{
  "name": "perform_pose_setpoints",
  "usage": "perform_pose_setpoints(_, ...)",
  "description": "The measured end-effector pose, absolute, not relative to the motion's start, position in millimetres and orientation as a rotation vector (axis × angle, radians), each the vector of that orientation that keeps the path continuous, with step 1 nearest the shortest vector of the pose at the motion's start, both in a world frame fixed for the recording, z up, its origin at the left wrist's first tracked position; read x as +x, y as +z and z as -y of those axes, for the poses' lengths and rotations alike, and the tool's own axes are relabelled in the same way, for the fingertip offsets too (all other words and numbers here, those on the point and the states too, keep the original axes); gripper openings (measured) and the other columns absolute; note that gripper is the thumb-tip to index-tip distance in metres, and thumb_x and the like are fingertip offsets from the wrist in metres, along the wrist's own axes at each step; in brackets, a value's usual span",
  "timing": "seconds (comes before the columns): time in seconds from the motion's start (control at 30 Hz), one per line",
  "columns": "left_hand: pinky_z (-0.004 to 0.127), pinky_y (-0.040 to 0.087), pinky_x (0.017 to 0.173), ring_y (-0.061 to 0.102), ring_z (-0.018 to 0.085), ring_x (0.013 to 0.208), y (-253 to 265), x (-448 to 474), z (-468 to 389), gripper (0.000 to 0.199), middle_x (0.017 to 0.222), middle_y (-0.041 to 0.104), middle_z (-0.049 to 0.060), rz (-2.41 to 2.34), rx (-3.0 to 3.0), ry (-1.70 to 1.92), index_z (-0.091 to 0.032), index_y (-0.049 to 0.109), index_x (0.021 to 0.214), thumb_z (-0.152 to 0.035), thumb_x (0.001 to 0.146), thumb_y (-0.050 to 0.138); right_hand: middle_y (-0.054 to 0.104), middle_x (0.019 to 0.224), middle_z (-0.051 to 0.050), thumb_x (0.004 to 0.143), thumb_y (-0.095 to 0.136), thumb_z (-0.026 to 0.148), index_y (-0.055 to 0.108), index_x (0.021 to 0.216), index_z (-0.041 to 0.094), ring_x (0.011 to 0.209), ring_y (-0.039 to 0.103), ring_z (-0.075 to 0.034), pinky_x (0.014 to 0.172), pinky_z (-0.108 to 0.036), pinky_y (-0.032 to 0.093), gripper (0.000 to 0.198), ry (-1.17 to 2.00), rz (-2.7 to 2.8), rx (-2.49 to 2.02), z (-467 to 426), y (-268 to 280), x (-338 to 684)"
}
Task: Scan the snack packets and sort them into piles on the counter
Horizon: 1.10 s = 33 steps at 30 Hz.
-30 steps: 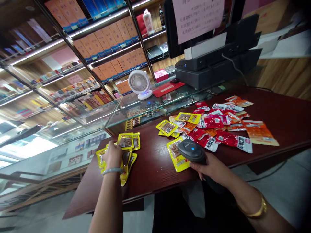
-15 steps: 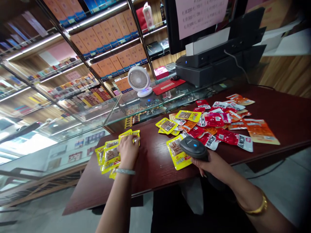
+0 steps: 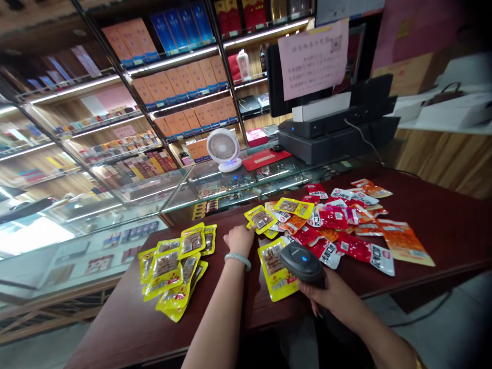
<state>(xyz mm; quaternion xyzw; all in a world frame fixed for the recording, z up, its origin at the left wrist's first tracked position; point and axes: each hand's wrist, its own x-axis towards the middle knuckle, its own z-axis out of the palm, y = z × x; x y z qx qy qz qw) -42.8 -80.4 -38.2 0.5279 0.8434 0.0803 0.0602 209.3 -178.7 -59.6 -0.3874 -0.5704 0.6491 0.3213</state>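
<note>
My right hand [image 3: 332, 297] is wrapped round the handle of a black barcode scanner [image 3: 302, 261] with a small blue light. Under the scanner's head lies a yellow snack packet [image 3: 274, 266], partly covered by it. My left hand [image 3: 240, 240], with a pale bangle at the wrist, is over the table with its fingers apart. Its fingertips are at the left edge of another yellow packet [image 3: 261, 219]; whether they touch it I cannot tell. To the left, several yellow packets lie in an overlapping pile [image 3: 165, 269].
Red, white and orange packets [image 3: 338, 220] lie heaped on the right of the dark red table [image 3: 126, 318]. Behind stand a glass counter [image 3: 177, 197], a white fan [image 3: 223, 148], a red mat [image 3: 267, 160] and a monitor with a pink notice [image 3: 315, 59].
My left hand has left the left pile and moved right to the yellow packets by the heap. The scanner stays over the same packet. My view has tilted up a little.
</note>
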Motion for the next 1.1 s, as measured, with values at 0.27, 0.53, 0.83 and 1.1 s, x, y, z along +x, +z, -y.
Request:
perform_pose_setpoints(0.27,0.049,0.038,0.095,0.064,0.035,0.110,-34,-31,77,0.049,0.104,0.075,0.016,-2.482,1.400,0.286,-0.021,0.073,0.088,-0.063,0.083,0.048,0.057,0.058,0.004,0.073,0.075,0.063,0.055,0.082,0.020,0.041,0.048,-0.010,0.042,-0.024,0.042,0.048,1.693,1.427,-0.996,174,-73,209)
perform_pose_setpoints(0.53,0.037,0.042,0.081,0.064,0.026,0.092,-47,-36,83,0.025,0.089,0.072,0.008,-2.428,1.433,0.619,-0.022,0.064,0.078,-0.047,0.081,0.060,0.054,0.047,0.004,0.075,0.075,0.062,0.056,0.077,0.019,0.041,0.049,-0.012,0.044,-0.025,0.040,0.047,1.702,1.476,-1.076,175,-75,215)
perform_pose_setpoints(0.83,0.021,0.034,0.062,0.041,0.009,0.062,-64,-40,121,0.024,0.065,0.046,-0.006,-1.548,1.265,1.401,-0.019,0.048,0.071,-0.036,0.076,0.064,0.055,0.048,0.004,0.078,0.074,0.058,0.057,0.078,0.019,0.042,0.050,-0.013,0.046,-0.026,0.042,0.043,1.737,1.550,-1.020,178,-62,204)
perform_pose_setpoints(1.1,0.021,0.031,0.061,0.041,0.010,0.065,-62,-45,146,0.011,0.068,0.048,-0.004,-1.659,1.336,1.379,-0.018,0.051,0.067,-0.020,0.076,0.057,0.057,0.053,0.004,0.078,0.075,0.055,0.062,0.088,0.018,0.043,0.050,-0.013,0.046,-0.027,0.044,0.040,1.731,1.590,-1.003,180,-59,188)
